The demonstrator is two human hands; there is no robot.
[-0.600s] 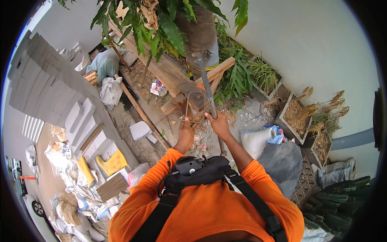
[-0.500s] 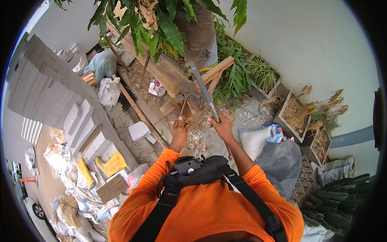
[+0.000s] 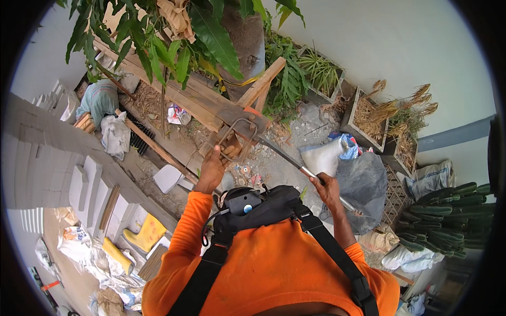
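In my left hand [image 3: 211, 171] is a thin steel rod bent into a rebar stirrup [image 3: 243, 120], pinched near its lower side. The loop lies over the end of a wooden plank bench [image 3: 200, 108], by a dark worn block or plate there. My right hand [image 3: 328, 189] is wrapped round the shaft of a long rebar bending wrench [image 3: 284, 154]. This tool slants from the bench end down to the right. Its head is at the stirrup and partly hidden, so I cannot tell how it engages the rod.
Leafy branches [image 3: 168, 47] hang over the bench beside a tree trunk [image 3: 242, 47]. A wooden pole [image 3: 153, 142] lies at left, near stacked grey blocks [image 3: 45, 158] and yellow boots [image 3: 145, 231]. Planters [image 3: 363, 118], a dark sheet [image 3: 361, 184] and a cactus [image 3: 448, 216] stand at right.
The wrench has swung from nearly upright to a rightward slant, its head now at the bench end. My right hand has moved right and down; my left hand and the stirrup shifted slightly left.
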